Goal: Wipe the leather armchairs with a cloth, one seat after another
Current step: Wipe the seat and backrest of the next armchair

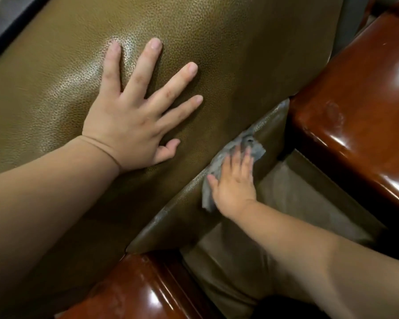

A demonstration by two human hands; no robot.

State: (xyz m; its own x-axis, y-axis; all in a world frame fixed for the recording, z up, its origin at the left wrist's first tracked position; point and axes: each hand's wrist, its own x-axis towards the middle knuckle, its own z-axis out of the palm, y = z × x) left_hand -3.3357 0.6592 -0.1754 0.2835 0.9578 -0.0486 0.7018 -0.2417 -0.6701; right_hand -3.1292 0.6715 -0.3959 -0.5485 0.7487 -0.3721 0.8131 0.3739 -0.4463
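Observation:
An olive-brown leather armchair fills the view, its broad backrest (228, 42) close to me. My left hand (134, 120) lies flat on that backrest with the fingers spread. Lower down, my right hand (235, 183) presses a grey cloth (237, 148) against the leather cushion (189, 210) below the backrest, fingers straight on top of the cloth. The cloth is crumpled and blurred, partly hidden under the hand.
Glossy reddish-brown wooden armrests flank the seat, one at the right (355, 116) and one at the bottom (143, 288). A paler seat surface (293, 203) lies between them. A dark strip and grey surface (7, 17) show at the top left.

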